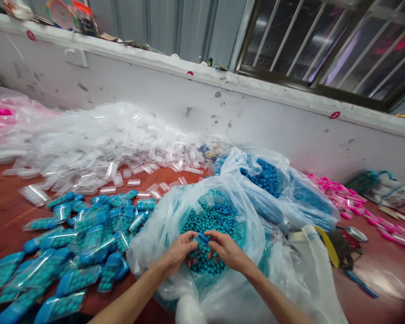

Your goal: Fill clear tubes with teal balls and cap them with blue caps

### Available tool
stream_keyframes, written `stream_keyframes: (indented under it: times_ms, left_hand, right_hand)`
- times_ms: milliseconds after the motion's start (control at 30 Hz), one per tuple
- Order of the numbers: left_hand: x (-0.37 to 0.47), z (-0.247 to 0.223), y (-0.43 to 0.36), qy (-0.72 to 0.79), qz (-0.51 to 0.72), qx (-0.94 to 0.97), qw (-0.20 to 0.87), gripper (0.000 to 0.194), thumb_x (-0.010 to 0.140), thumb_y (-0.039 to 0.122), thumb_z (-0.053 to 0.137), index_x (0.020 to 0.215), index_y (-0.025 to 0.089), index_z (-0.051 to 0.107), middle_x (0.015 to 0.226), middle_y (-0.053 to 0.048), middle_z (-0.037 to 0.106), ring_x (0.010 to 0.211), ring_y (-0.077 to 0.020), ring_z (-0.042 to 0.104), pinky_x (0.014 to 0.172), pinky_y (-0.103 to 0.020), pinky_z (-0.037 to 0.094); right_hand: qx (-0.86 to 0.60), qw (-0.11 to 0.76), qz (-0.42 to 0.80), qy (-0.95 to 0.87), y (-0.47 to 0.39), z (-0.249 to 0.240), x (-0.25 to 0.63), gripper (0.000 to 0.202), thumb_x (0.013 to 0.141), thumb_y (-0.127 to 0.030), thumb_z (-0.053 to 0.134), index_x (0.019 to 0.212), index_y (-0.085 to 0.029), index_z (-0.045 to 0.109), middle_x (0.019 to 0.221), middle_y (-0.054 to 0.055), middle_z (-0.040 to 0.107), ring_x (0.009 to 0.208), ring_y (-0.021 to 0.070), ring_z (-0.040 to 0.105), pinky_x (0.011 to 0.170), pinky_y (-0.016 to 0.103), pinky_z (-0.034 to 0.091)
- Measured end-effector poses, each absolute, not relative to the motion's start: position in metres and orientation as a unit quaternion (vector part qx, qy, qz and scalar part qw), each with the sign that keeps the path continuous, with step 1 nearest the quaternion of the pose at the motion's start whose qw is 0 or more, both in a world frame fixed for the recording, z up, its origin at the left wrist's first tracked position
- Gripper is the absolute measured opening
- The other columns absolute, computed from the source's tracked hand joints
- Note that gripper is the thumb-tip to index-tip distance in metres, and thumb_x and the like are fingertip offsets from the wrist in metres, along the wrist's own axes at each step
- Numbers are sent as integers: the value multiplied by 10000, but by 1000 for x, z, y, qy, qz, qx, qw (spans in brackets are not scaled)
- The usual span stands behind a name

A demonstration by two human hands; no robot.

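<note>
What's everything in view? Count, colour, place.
blue piece: one, blue, above the beads
bead bag: one, translucent white, front centre
teal beads: uncountable, teal, inside it
filled packs: dozens, teal and blue, left
clear sleeves: uncountable, clear, heaped back left
second bag: one, translucent, behind right, blue contents
pink pieces: many, pink, right
blue stick: one, blue, lower right
work surface: one, red-brown, underneath
wall: one, whitish, behind
jar: one, clear, orange lid, upper left
window: one, barred, upper right
left hand: one, bare, fingertips on blue piece
right hand: one, bare, likewise
</note>
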State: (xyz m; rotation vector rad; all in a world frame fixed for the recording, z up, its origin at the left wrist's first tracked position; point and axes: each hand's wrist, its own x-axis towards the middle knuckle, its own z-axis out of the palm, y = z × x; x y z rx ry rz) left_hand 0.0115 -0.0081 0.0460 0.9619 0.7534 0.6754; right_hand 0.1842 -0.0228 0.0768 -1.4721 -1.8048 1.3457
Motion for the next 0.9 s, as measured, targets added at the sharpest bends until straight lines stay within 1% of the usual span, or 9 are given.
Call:
stream_keyframes:
  times_ms: [33,67,133,200,367,567,667,800,900]
  left_hand:
    - [12,47,-8,345,307,448,766,549,598,525,652,952,155,454,628,38,555,382,-65,490,317,-159,261]
    - [13,48,-8,344,304,452,765,569,600,528,652,977,154,447,630,38,556,376,-63,486,313,-159,253]
    - [15,50,-8,341,307,456,763,617,605,534,650,1033,149,430,632,38,558,370,-62,483,313,-160,249]
    - [18,52,-9,339,323,449,761,662,608,546,643,1080,145,410,633,38,559,373,-60,482,317,-159,252]
    - [24,50,-12,358,341,450,743,737,595,563,645,1134,132,385,634,39,558,370,-60,480,316,-161,253]
    - [28,54,-19,366,357,438,739,809,609,545,642,1223,122,328,628,48,540,359,-55,461,310,-167,239]
    - [26,59,-20,353,350,442,747,794,624,516,649,1235,129,320,632,47,540,372,-56,471,317,-163,241]
    - [22,63,-19,323,332,440,769,744,639,489,655,1217,141,340,649,44,539,382,-53,483,323,-157,233]
    - [20,65,-21,317,330,436,775,755,636,497,654,1218,141,332,668,30,553,389,-55,490,320,-154,229]
  right_hand:
    - [-540,241,491,-639,-23,76,185,309,828,-174,371,1095,-183,526,717,-1,583,571,133,579,487,217,444]
    - [-546,264,473,-639,-23,75,185,296,825,-178,382,1066,-179,554,706,1,591,585,135,578,523,226,456]
    - [-556,312,404,-656,-26,76,184,251,810,-191,439,999,-181,604,744,13,624,653,141,583,637,245,467]
    - [-558,341,346,-673,-30,79,182,228,803,-215,478,969,-186,632,795,23,646,704,149,586,701,255,456]
    - [-544,354,296,-701,-38,83,179,254,819,-238,454,932,-188,677,734,24,651,671,155,584,662,251,449]
    - [-547,357,316,-689,-38,84,183,251,819,-236,464,890,-198,701,643,1,625,606,136,558,607,225,432]
    - [-536,356,349,-681,-39,85,184,238,807,-230,482,889,-200,703,658,0,626,612,135,553,595,220,429]
    - [-532,378,349,-673,-39,82,185,235,800,-249,497,905,-204,702,699,6,633,647,139,556,631,234,430]
    - [-526,384,423,-630,-38,77,188,226,775,-269,522,876,-189,708,639,1,611,590,129,539,583,232,423]
